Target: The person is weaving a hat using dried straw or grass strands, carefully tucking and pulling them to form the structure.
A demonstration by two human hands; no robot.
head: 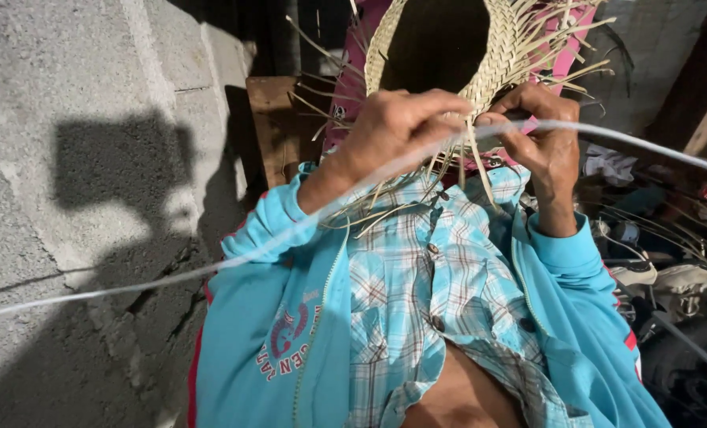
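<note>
A half-woven straw basket (505,47) of pale palm strips is held up in front of my chest, its dark opening facing me and loose strip ends sticking out all round. My left hand (397,127) grips its lower rim with the fingers curled over the weave. My right hand (539,131) pinches strips at the rim's right side. Both sleeves are turquoise, over a checked shirt (424,277). A thin white cord (171,277) runs blurred across the view in front of both hands.
A grey block wall (92,158) fills the left side, with my shadow on it. Behind the basket stands a wooden piece (270,119) and something pink. At the right lie shoes and cluttered things (670,277).
</note>
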